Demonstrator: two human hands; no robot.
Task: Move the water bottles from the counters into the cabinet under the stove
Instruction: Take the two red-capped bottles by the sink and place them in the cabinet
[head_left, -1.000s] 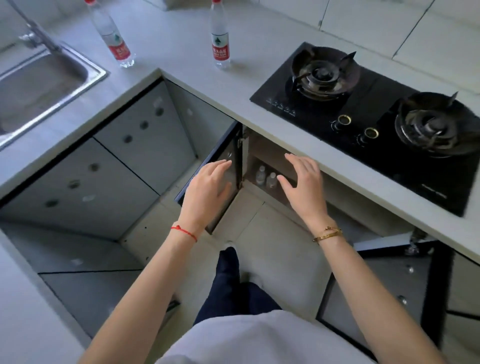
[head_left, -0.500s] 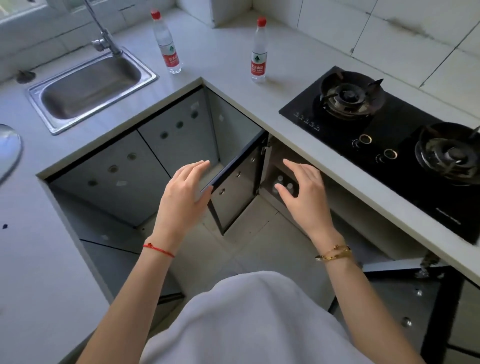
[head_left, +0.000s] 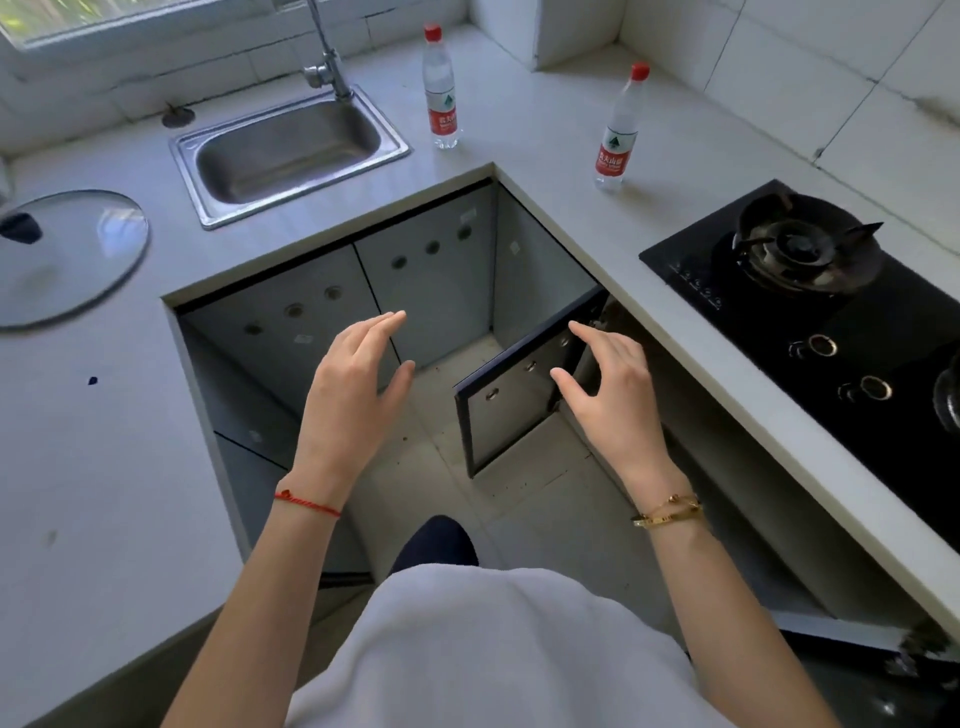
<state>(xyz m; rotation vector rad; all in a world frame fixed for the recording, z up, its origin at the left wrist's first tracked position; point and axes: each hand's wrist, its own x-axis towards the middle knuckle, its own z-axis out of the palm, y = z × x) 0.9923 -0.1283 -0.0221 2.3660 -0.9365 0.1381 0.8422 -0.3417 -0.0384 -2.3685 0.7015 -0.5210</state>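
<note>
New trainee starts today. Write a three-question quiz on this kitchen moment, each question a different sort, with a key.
1. How many water bottles stand on the counter?
2. True or false: the right hand grips a bottle.
3. Which bottle is nearer the stove? A: the bottle beside the sink; B: the bottle at the counter corner.

Key: 1. Two. 2. False: both it and the left hand are open and hold nothing, in front of the open cabinet door. 3. B.
</note>
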